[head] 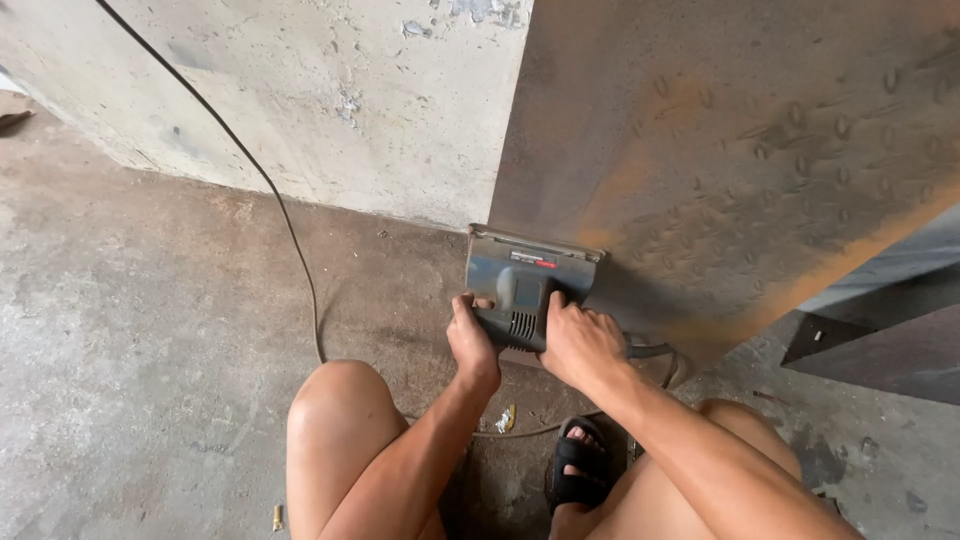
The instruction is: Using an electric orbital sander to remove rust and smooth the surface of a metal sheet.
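A grey electric sander (522, 287) with a flat rectangular base presses against the lower left corner of a large rusty checker-plate steel sheet (740, 150) that leans on the wall. My left hand (470, 340) grips the sander's left side. Over the rear handle on the right side, my right hand (580, 340) is closed. Both forearms reach forward between my bare knees as I crouch. A black power cord (290, 230) runs from the tool area up across the floor and wall.
A rough concrete wall (330, 100) stands behind, and a stained concrete floor (130, 330) spreads to the left. My foot in a black sandal (578, 470) rests below the sander. Dark metal pieces (880, 340) lie at the right. Small scraps (505, 418) lie on the floor.
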